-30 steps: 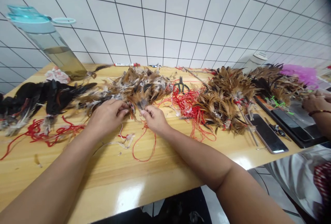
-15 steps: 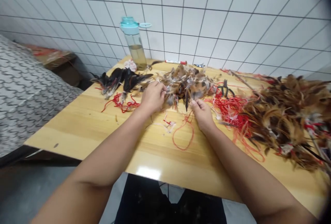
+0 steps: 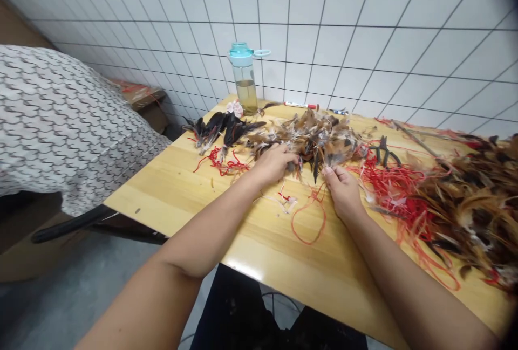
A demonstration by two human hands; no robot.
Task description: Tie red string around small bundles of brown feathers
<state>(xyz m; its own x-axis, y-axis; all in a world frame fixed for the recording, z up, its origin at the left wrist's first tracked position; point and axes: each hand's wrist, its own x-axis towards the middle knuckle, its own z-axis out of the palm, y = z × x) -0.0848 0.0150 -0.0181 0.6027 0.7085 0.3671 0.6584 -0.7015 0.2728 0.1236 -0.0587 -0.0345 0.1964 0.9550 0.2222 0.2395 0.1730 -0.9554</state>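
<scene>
A loose pile of brown and grey feathers (image 3: 311, 129) lies on the wooden table (image 3: 170, 199). My left hand (image 3: 275, 164) reaches into its near edge, fingers curled together; what they pinch is hidden among the feathers. To the right, my right hand (image 3: 342, 188) pinches the quill of a feather (image 3: 322, 158) between thumb and forefinger. A loop of red string (image 3: 308, 226) lies just below that hand. Short red and white scraps (image 3: 286, 199) rest between my hands.
Black feather bundles (image 3: 230, 129) and red string (image 3: 220, 164) lie left. A water bottle (image 3: 246, 86) and red marker (image 3: 299, 105) stand and lie behind. Rightward are pliers (image 3: 383, 150), tangled red string (image 3: 396, 183) and brown feather bundles (image 3: 473, 193). Patterned cloth (image 3: 81, 123) is far left.
The view has swung left, so the table's things appear shifted to the right. My hands stay at the feather pile, with the right still pinching a feather.
</scene>
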